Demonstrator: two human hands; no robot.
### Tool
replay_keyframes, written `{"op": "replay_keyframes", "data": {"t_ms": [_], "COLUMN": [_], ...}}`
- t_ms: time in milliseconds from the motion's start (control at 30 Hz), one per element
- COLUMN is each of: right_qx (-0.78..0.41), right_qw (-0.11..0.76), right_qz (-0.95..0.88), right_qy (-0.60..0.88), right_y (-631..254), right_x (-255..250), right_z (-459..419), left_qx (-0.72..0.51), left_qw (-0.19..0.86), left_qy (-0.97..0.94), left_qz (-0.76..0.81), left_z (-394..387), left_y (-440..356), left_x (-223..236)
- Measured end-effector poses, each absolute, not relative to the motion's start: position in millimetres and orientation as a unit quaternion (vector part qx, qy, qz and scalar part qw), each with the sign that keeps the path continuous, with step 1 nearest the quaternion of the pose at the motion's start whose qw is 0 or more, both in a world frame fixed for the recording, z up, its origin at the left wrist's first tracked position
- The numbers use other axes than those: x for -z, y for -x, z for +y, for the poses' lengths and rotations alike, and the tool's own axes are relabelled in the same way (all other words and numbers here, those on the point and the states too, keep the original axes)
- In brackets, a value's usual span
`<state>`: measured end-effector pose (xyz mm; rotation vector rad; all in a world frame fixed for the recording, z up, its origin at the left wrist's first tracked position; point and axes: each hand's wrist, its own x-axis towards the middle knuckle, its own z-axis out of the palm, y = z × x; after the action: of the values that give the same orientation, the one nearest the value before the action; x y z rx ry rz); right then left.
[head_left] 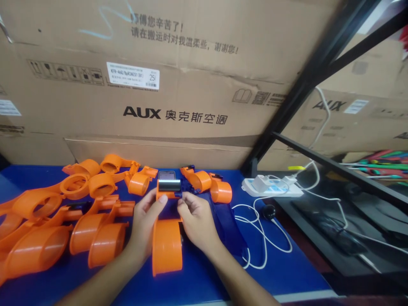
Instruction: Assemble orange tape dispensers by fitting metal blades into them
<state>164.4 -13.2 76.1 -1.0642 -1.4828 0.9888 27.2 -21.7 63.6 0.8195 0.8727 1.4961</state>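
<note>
An orange tape dispenser (167,246) is held upright over the blue tabletop, its round hub toward me. At its far end sit a black roller (169,185) and a silver toothed blade. My left hand (147,214) grips the dispenser's frame from the left, thumb on the orange part below the roller. On the other side my right hand (196,216) has its fingers curled in at a small dark blue part (178,194) of the head. Whether those fingers hold a separate piece is hidden. Behind the head lies a phone-like object (167,174), partly covered.
Several orange dispenser frames (106,244) crowd the table's left side. More orange frames (221,191) and dark blue parts (226,225) lie at right. A white power strip (270,187) trails cables. Behind stand a large carton (191,85) and a black metal post (287,102).
</note>
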Motion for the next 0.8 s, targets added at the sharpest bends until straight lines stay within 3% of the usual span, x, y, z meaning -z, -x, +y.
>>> {"op": "replay_keyframes", "data": {"t_ms": [800], "right_qx": [-0.393], "right_qw": [0.511], "right_qz": [-0.603], "right_qy": [0.470], "right_y": [-162], "right_x": [-71], "right_z": [-15], "left_qx": [-0.658], "left_qw": [0.593], "left_qy": [-0.297], "left_qz": [0.356], "left_z": [-29], "left_y": [-30], "left_x": [-69]}}
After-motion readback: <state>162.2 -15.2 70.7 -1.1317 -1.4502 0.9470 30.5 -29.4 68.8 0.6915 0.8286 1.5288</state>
